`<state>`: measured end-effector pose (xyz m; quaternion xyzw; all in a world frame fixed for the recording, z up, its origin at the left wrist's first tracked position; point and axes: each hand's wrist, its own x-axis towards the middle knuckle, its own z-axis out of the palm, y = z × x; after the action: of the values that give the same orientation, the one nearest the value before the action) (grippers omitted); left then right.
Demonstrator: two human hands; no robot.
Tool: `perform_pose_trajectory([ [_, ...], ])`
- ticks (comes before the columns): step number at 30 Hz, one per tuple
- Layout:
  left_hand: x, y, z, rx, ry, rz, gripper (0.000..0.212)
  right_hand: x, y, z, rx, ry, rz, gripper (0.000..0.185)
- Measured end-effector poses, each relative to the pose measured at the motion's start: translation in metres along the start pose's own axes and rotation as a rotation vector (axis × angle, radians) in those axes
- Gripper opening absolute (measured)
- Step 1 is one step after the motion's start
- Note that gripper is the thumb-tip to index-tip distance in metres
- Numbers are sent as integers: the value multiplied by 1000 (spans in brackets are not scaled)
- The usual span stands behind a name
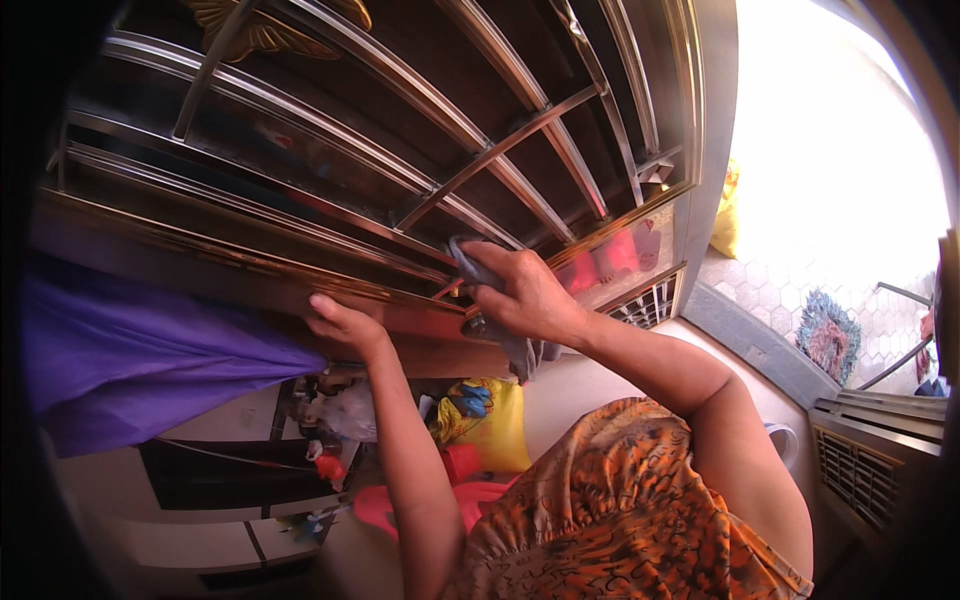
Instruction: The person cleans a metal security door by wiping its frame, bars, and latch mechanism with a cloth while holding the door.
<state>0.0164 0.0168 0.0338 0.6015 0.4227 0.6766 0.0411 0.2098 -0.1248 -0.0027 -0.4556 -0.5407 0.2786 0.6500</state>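
A metal door (420, 319) with shiny bars over dark panels fills the upper part of the head view. My right hand (525, 289) holds a grey cloth (517, 345), bunched under the fingers against the inner corner of the barred panel. The cloth's loose end hangs down below the hand. Lower left, my left hand (349, 326) grips the side edge of the door, thumb showing and the other fingers mostly hidden. Gold-coloured trim (615, 232) frames the bars beside my right hand.
Purple fabric (165, 360) hangs at the left, close to my left hand. Below stand a yellow bag (499, 427) and a red plastic container (461, 461). At right, past the threshold (757, 345), a shaggy mat or mop head (829, 334) lies on hexagonal paving.
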Motion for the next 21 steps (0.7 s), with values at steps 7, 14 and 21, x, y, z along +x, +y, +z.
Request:
perform_pose_trajectory([
  [7,-1,3,-4,32,-30,36,69,-2,12,-10,-114,-34,18,46],
  [14,-6,13,4,-90,10,-53,69,-9,35,7,-227,100,80,31],
  [21,-3,1,-1,-85,-35,-10,68,-3,16,13,-326,226,-111,38],
])
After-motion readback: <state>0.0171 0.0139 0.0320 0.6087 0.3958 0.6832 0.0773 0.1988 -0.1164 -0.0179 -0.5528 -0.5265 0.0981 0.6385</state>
